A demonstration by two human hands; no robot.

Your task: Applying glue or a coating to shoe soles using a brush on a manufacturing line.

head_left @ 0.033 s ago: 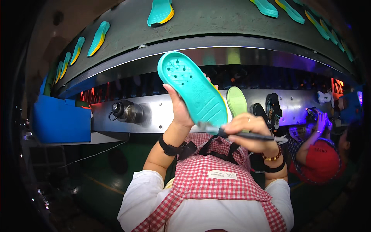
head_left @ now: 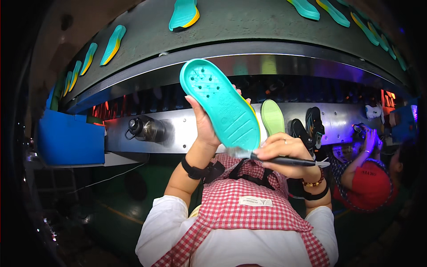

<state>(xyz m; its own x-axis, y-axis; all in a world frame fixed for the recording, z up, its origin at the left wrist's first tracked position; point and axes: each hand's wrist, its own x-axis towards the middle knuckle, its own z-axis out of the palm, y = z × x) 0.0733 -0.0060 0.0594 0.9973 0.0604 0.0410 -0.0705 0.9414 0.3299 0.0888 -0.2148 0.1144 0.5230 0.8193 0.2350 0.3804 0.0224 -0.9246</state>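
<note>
My left hand (head_left: 205, 127) holds up a teal shoe sole (head_left: 222, 107) with a yellow edge, thumb on its left side and fingertips showing past its right side. Several small dark holes dot its far end, and slanting grooves cross the near end. In my right hand (head_left: 284, 153) is a brush (head_left: 291, 161) with a black handle, gripped between thumb and fingers. Its pale head is smeared by motion at the sole's near end; I cannot tell whether it touches. Just beyond my right hand lies a light green insole (head_left: 272, 116) on the metal bench (head_left: 184, 133).
A dark-lidded bottle (head_left: 147, 128) stands on the bench at left, near a blue box (head_left: 71, 135). Black shoes (head_left: 314, 124) sit to the right. Across the far side runs a conveyor belt (head_left: 249, 22) carrying several teal soles (head_left: 114, 44). A co-worker in red (head_left: 371, 184) is at right.
The sole and my left hand have shifted slightly left. The brush has moved a little nearer to me, and its handle end points a bit lower.
</note>
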